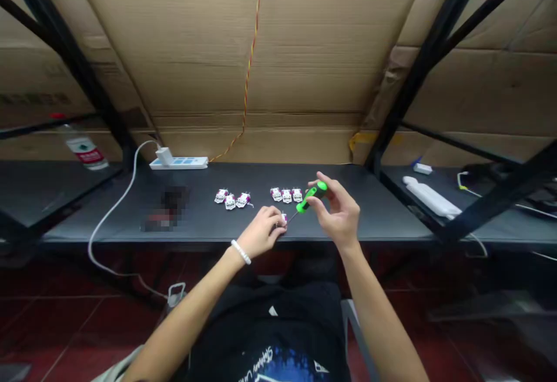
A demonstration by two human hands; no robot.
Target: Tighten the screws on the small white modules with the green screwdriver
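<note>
Small, blocky white-and-purple piece sitting pinched in left hand; right-hand thumb and fingers gripping green-and-black-handled screwdriver, slanting to piece. Clear, red-capped bottle standing left, contents unclear.

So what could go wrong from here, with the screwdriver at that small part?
The green screwdriver in the right hand could slip and jab the left hand, whose fingertips are close to its tip.
The small white part is near the table's front edge, so it might drop if the grip loosens.
The right hand might also nudge the row of three parts close by.
</note>
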